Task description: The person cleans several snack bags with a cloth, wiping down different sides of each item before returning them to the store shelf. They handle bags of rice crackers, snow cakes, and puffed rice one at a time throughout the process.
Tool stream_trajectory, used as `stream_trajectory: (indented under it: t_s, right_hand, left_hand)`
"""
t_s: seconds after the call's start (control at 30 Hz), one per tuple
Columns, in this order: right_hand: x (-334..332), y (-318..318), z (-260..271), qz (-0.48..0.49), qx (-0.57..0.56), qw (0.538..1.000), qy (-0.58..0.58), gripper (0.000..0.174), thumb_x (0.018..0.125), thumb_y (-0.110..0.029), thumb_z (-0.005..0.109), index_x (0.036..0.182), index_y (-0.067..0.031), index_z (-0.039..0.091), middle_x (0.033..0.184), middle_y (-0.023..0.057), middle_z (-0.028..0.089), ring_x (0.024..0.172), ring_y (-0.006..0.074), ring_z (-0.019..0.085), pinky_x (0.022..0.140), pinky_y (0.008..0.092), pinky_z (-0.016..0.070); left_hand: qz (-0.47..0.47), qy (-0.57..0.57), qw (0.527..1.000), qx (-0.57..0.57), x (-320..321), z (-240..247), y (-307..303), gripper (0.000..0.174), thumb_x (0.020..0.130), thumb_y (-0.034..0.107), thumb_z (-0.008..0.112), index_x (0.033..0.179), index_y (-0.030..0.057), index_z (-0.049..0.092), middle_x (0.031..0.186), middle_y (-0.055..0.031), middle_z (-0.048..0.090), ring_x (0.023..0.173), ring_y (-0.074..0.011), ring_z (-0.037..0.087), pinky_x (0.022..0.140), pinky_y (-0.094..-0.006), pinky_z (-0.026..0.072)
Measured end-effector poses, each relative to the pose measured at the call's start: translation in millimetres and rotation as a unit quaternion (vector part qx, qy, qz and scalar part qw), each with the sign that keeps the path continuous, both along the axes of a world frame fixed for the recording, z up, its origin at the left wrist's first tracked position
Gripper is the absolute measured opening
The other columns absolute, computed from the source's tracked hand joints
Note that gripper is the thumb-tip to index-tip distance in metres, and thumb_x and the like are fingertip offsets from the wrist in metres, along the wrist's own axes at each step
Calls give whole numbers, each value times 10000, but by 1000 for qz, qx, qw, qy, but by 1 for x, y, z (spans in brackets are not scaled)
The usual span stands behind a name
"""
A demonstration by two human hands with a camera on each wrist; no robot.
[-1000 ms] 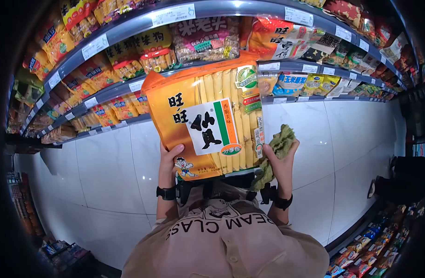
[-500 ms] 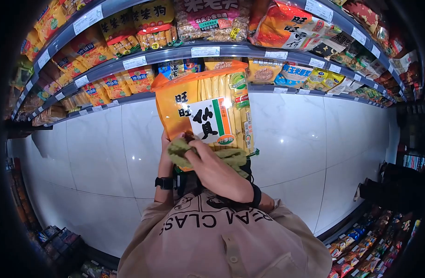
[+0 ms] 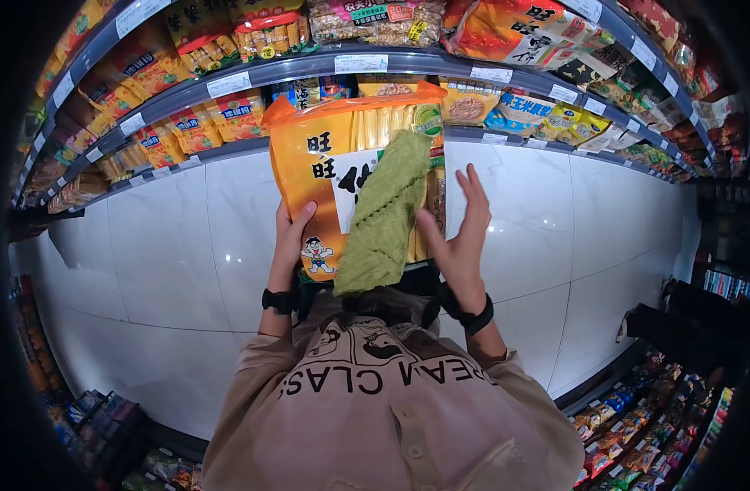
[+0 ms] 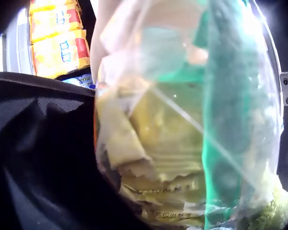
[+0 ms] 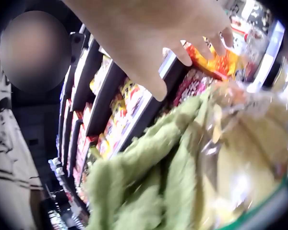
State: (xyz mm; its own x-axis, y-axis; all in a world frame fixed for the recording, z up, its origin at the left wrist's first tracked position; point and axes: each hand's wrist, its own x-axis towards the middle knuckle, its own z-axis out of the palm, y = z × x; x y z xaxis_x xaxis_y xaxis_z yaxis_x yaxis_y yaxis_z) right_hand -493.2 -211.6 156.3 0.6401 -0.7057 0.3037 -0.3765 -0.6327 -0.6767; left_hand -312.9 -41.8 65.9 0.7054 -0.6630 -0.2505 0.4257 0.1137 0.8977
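In the head view an orange and yellow snack bag (image 3: pixel 300 184) is held upright before the shirt; the left hand (image 3: pixel 291 237) grips its left side, thumb on the front. A crumpled green cloth (image 3: pixel 383 213) lies slanting across the bag's front. The right hand (image 3: pixel 461 241) is spread just right of the bag and cloth, holding nothing. From the left wrist, the bag's clear side (image 4: pixel 168 143) fills the picture. In the right wrist view the right hand (image 5: pixel 158 38) reaches over the cloth (image 5: pixel 149 187), fingers extended.
Curved shelves (image 3: pixel 293 67) with many snack packets run across the far side. Pale floor tiles (image 3: pixel 170 254) lie below them. More packets stand on a lower-right rack (image 3: pixel 628 425), and dark crates (image 3: pixel 89 417) are at lower left.
The green cloth has gone from being held in the right hand to lying spread over the bag's front. The right hand has let go of it and moved rightward.
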Motion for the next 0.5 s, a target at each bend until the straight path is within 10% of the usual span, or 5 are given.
stream_trajectory:
  t_s: [0.13, 0.27, 0.37, 0.5]
  right_hand:
    - [18, 50, -6, 286, -17, 943, 169, 742, 762, -391, 634, 1346, -62, 315, 1445, 120, 202, 1334, 329, 159, 1068, 469, 129]
    - [34, 51, -9, 280, -36, 943, 174, 850, 689, -322, 688, 1379, -80, 256, 1450, 106, 196, 1340, 303, 158, 1075, 457, 148]
    - [35, 29, -17, 84, -96, 971, 204, 805, 789, -417, 593, 1391, -46, 207, 1439, 246, 85, 1302, 485, 73, 1019, 601, 115]
    - [38, 58, -20, 169, -56, 962, 208, 786, 822, -419, 552, 1397, -39, 174, 1438, 268, 27, 1296, 517, 19, 997, 636, 92]
  left_hand:
    - [-8, -26, 999, 47, 0, 6, 1, 360, 844, 136, 580, 1155, -6, 468, 1051, -73, 572, 942, -124, 548, 817, -255, 440]
    - [-27, 18, 999, 25, 2, 9, 2, 395, 841, 126, 589, 1186, -1, 445, 1084, -80, 564, 966, -131, 546, 831, -258, 438]
    - [-47, 50, 997, 30, 7, 11, 9, 416, 838, 120, 596, 1202, 2, 433, 1105, -84, 558, 979, -137, 545, 838, -261, 438]
    - [-46, 65, 997, 26, 6, 12, 9, 423, 839, 126, 597, 1209, 7, 429, 1107, -79, 557, 975, -133, 542, 832, -255, 437]
